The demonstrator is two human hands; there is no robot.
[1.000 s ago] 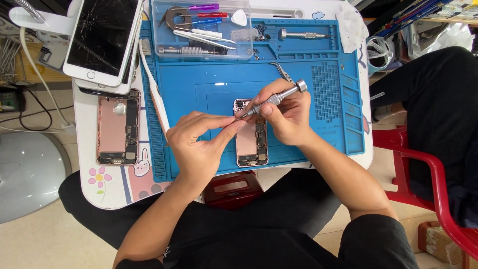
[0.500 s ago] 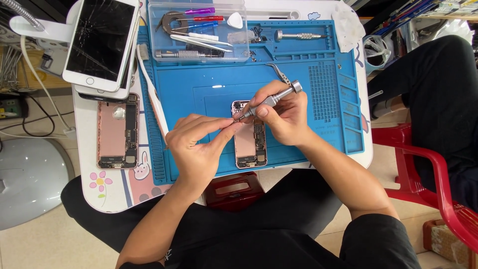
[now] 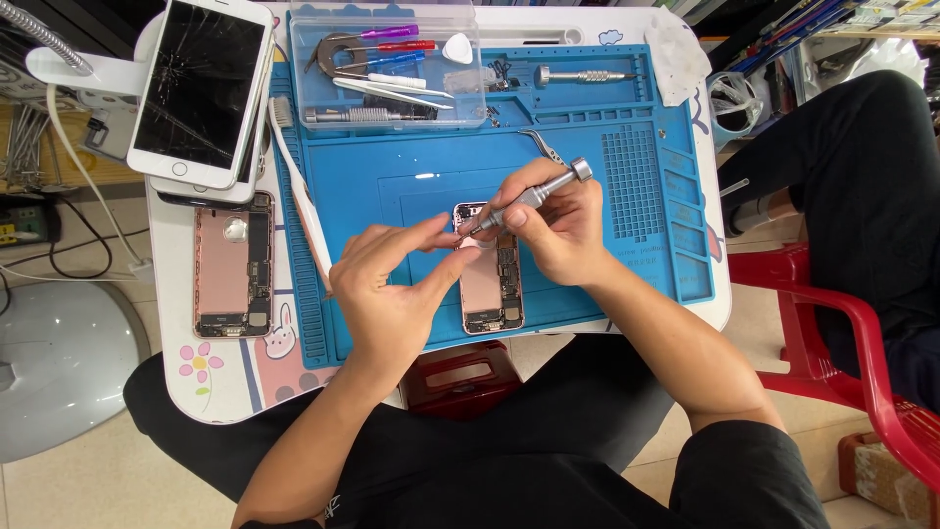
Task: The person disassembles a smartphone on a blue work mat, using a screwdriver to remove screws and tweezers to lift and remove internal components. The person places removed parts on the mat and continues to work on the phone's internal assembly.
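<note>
I see my right hand (image 3: 553, 230) holding a small silver screwdriver (image 3: 534, 196). My fingers are closed around its handle, and its tip points down at the top end of an open pink phone (image 3: 490, 279). The phone lies flat in the middle of a blue mat (image 3: 627, 245) on the bench (image 3: 220, 377). My left hand (image 3: 387, 289) is just left of the phone. Its thumb and first finger are pinched near the screwdriver tip at the top of the phone, and the other fingers are spread out. I cannot tell if they hold anything tiny.

Far on the mat sits a clear tool box (image 3: 387, 64) with little tools inside. To the left lies a white phone with a cracked screen (image 3: 201, 93), and near it is another open pink phone (image 3: 232, 264). A red chair (image 3: 852, 343) stands at the right.
</note>
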